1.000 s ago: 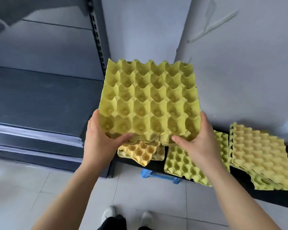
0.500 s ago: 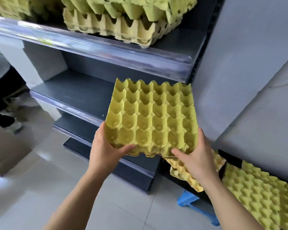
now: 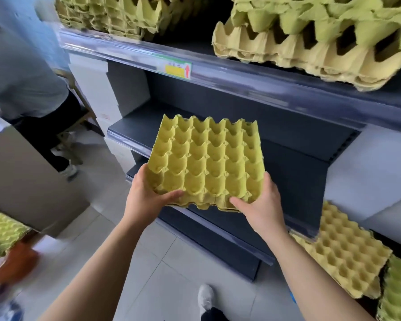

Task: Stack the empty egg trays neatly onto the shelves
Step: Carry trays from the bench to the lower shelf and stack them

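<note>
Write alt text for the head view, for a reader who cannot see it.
The left hand and right hand hold a yellow egg tray by its near corners before a dark shelf. The shelf above carries stacks of trays; loose trays lie at lower right, and another person stands at left.

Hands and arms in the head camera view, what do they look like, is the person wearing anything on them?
Both are bare. The left hand and right hand have no gloves, and no ring, watch or bracelet shows. No sleeve shows on the left forearm or right forearm down to the picture's lower edge.
</note>
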`<act>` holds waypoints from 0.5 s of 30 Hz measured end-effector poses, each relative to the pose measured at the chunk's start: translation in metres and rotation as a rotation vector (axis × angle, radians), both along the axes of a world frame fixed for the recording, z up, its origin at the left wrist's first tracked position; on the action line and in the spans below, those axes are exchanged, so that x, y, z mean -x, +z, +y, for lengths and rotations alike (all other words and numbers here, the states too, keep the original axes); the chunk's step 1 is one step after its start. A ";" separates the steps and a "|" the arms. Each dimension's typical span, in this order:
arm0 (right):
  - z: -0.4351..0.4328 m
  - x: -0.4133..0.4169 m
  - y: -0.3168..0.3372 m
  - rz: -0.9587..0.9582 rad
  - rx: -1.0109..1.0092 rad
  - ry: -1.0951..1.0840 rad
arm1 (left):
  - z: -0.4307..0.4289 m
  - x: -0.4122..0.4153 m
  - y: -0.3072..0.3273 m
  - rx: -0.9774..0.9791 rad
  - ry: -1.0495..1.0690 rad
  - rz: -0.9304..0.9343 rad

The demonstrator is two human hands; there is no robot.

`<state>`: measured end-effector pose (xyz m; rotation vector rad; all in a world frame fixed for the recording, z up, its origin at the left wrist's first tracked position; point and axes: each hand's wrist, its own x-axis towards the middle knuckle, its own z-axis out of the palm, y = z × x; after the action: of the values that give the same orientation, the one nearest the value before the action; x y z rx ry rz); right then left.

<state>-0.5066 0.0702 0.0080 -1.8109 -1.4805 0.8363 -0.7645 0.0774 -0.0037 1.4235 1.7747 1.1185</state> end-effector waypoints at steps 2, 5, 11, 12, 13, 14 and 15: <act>0.023 0.019 -0.004 -0.005 0.008 -0.008 | 0.022 0.017 -0.002 0.017 0.002 -0.025; 0.060 0.044 -0.012 -0.013 0.000 -0.021 | 0.059 0.038 -0.006 0.032 0.007 -0.044; 0.128 0.092 -0.027 -0.004 0.030 -0.038 | 0.125 0.086 -0.013 0.086 -0.004 -0.078; 0.138 0.100 -0.030 -0.001 0.038 -0.045 | 0.134 0.094 -0.012 0.089 -0.015 -0.082; 0.146 0.107 -0.033 0.001 0.045 -0.052 | 0.144 0.101 -0.012 0.094 -0.025 -0.084; 0.154 0.115 -0.036 0.000 0.053 -0.057 | 0.153 0.109 -0.013 0.101 -0.033 -0.085; 0.161 0.123 -0.039 -0.004 0.060 -0.061 | 0.162 0.117 -0.015 0.108 -0.040 -0.086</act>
<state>-0.6299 0.2314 -0.0311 -1.8933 -1.4088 0.8557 -0.8819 0.2395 -0.0185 1.3221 1.7127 1.0312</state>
